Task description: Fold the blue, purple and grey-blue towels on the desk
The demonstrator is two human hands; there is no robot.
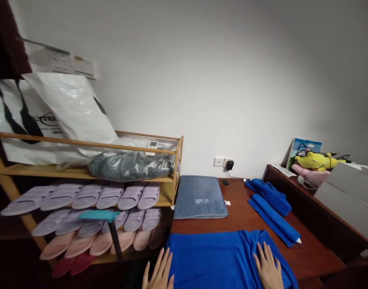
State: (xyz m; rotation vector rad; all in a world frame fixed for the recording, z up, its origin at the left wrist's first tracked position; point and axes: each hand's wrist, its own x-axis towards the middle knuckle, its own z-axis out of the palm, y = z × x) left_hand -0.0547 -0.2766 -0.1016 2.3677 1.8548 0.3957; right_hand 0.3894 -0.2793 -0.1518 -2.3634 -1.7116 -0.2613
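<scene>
Your left hand [159,273] and right hand [268,269], fingers open and flat, press the bright blue cloth towel [220,257] at its 9 and 3 o'clock edges on the desk [241,216].

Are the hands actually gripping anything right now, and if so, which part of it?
Nothing is gripped. The left hand lies open and flat at the left edge of the spread bright blue towel; the right hand presses flat on its right side.
</scene>
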